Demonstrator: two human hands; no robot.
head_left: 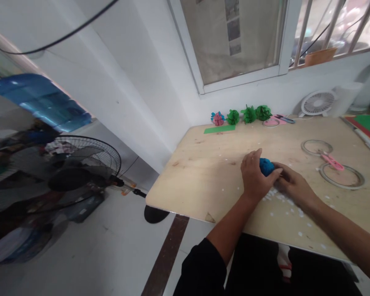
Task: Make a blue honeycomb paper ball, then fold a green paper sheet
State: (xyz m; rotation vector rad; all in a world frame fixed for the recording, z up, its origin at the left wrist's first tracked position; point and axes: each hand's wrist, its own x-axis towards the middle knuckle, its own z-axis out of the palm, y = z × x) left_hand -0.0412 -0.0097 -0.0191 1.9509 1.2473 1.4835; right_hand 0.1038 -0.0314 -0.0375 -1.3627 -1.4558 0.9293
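A small blue paper ball (266, 166), folded or crumpled, is between my two hands, just above the wooden table. My left hand (253, 174) curves around its left side, thumb reaching across the front. My right hand (291, 185) closes on its right side with thumb and fingertips, which partly hide the ball's lower edge. White paper scraps (277, 196) lie scattered under and in front of my hands.
Along the wall stand a pink-and-blue paper ball (218, 119) and several green paper balls (249, 114). A green strip (219, 129), scissors (285, 119), metal rings (342, 176), a pink cutter (332, 161) and a small white fan (318, 102) are also on the table (197, 172).
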